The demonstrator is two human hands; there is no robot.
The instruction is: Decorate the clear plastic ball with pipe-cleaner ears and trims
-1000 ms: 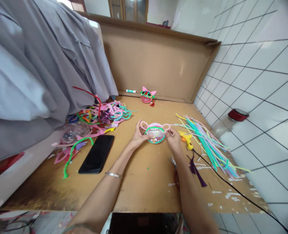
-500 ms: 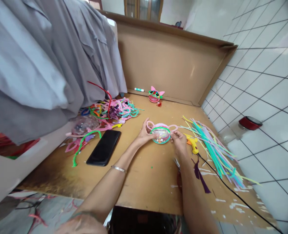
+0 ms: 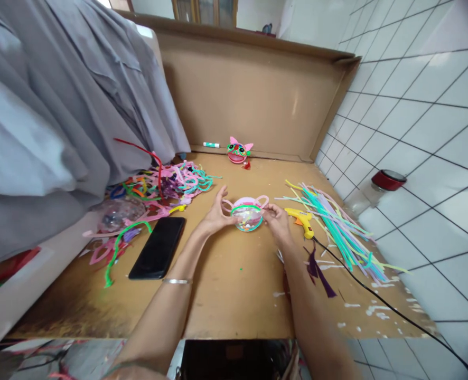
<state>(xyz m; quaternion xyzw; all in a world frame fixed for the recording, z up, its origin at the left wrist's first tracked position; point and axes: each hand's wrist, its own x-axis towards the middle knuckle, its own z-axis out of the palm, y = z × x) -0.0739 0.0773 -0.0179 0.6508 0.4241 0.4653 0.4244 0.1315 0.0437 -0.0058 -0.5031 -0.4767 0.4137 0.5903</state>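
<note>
My left hand (image 3: 215,213) and my right hand (image 3: 275,220) hold a clear plastic ball (image 3: 247,217) between them over the brown table (image 3: 234,279). The ball has coloured bits inside, a green pipe cleaner around its rim and pink pipe-cleaner ears on top. My left hand grips its left side, my right hand pinches its right side. A finished pink and green cat-face ball (image 3: 239,152) stands at the back near the cardboard wall.
A black phone (image 3: 157,254) lies left of my arm. A tangle of bent pipe cleaners (image 3: 166,184) and another clear ball (image 3: 117,214) lie at the left. Straight pipe cleaners (image 3: 337,227), a yellow glue gun (image 3: 302,221) with black cord, a red-lidded jar (image 3: 386,181) are right. Grey cloth (image 3: 52,116) hangs left.
My hands stay on the ball and have shifted it slightly; the pink ears look more gathered on top. The view itself swayed right, then back.
</note>
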